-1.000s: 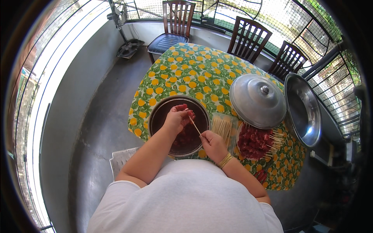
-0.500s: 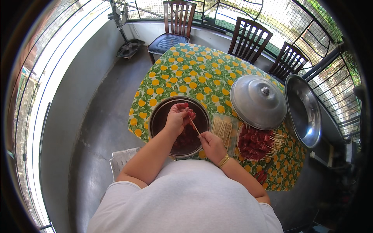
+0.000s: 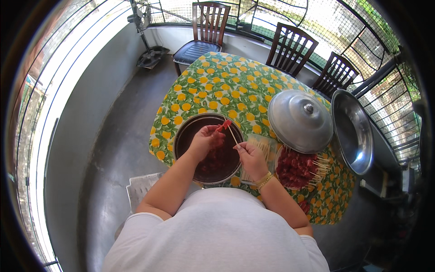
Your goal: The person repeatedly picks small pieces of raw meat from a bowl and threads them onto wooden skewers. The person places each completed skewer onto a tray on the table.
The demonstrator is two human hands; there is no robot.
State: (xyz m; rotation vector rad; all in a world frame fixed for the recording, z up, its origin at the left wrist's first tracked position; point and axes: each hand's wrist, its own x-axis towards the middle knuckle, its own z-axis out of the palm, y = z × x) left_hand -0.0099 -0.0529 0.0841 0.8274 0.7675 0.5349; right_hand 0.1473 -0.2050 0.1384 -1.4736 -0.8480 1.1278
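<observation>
While the head view shows the right hand [image 3: 252, 158] pinching a thin stick [image 3: 233, 135] above the pot [image 3: 187, 132], the left hand [image 3: 204, 141] grips a red meat piece [image 3: 226, 124] near its upper end; whether it is fully pierced is too small to tell. A slipping push could prick a fingertip; shallow piercing could drop the meat.

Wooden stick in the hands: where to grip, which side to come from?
Pinch the bare near end of the wooden stick, probably best from the person's right, as the right hand does. The stick is thin and slants up and leftward; red meat sits near its far end, where the left hand is, leaving the near side free of meat.
</observation>
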